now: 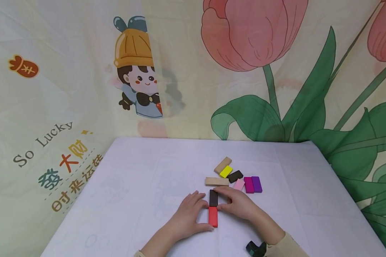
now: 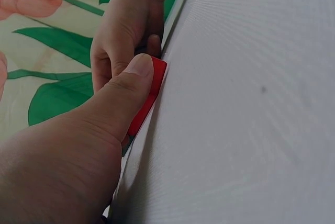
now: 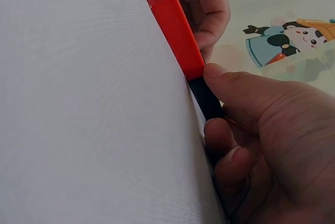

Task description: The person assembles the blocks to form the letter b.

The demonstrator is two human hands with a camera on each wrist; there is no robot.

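Observation:
A red block (image 1: 213, 216) and a black block (image 1: 213, 197) lie flat, end to end, on the white table (image 1: 132, 185). My left hand (image 1: 199, 212) holds the red block from the left, with its thumb (image 2: 141, 75) pressed on the near end. My right hand (image 1: 225, 199) grips the black block from the right: the index finger curls over its far end, and the thumb (image 3: 230, 80) touches where the two blocks meet. The right wrist view shows the red block (image 3: 175, 25) butted against the black block (image 3: 207, 98).
Beyond the hands lies a cluster of loose blocks: two tan ones (image 1: 223, 165) (image 1: 217, 181), a yellow (image 1: 226, 171), a dark one (image 1: 235, 176), a pink (image 1: 239, 184), a magenta (image 1: 248, 185) and a purple (image 1: 256, 184). Printed cloth surrounds the table on three sides.

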